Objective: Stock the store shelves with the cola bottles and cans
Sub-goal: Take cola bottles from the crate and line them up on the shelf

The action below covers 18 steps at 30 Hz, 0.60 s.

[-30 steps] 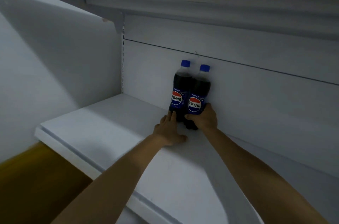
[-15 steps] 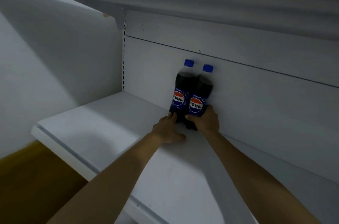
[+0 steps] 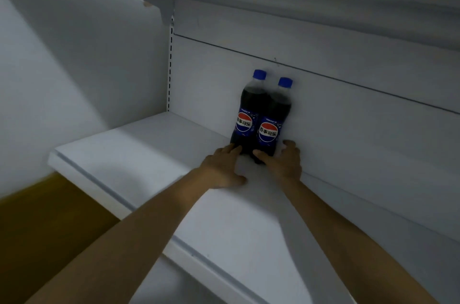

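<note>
Two cola bottles stand upright and touching at the far edge of the shelf [image 3: 139, 154], against its back panel [image 3: 348, 117]: the left bottle [image 3: 245, 124] and the right bottle [image 3: 270, 129]. The left hand [image 3: 221, 166] lies flat, with straight fingertips touching the left bottle's base. The right hand [image 3: 283, 161] is spread loosely around the right bottle's base, with its thumb touching and its fingers just beside, gripping nothing. These two look placed. Most of the shelf remains unfilled, and no cans are in view.
</note>
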Tool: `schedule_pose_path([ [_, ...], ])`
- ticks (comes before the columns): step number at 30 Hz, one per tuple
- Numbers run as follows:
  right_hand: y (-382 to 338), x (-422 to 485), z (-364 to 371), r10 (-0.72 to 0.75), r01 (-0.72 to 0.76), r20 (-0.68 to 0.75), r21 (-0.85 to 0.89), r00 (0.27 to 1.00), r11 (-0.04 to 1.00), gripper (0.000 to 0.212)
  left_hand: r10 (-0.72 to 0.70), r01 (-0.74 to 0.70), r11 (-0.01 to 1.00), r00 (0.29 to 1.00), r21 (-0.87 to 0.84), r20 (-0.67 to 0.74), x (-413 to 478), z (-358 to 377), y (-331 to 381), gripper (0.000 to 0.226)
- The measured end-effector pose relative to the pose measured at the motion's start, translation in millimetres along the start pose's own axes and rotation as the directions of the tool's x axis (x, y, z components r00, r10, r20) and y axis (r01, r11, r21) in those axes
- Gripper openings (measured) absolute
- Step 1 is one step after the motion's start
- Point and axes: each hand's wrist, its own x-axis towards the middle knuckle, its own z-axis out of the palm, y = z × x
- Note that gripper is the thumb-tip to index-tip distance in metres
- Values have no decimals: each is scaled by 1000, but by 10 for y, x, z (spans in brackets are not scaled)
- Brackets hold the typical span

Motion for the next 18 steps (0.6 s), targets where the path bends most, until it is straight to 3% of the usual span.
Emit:
schedule_pose_path([
  [3, -199, -314, 48, -51, 58, -38, 201, 998, 978, 75, 31, -39, 997, 994, -71, -105, -237, -191, -99, 93],
  [5, -495, -538, 130, -137, 119, 35, 317, 990, 941, 62, 44, -71, 987, 982, -142, -183, -481, -380, -214, 91],
  [9, -1102, -1035, 240, -257, 121, 267, 437, 929, 891, 69, 103, -158, 976, 940, -147, -327, -1255, -750, -698, 82],
  [13, -1574, -1872, 661, -356, 68, 388, 590, 850, 805, 57, -140, -37, 935, 875, -352, -464, -2347, -783, -1447, 68],
  [16, -1673, -2649, 1234, -389, -27, 547, 604, 741, 796, 57, -375, 77, 819, 821, -568, -430, -3091, -563, -1941, 53],
  [18, -1576, -3125, 1642, -328, -124, 683, 523, 652, 843, 66, -515, 179, 736, 773, -653, -369, -3580, -328, -2267, 52],
])
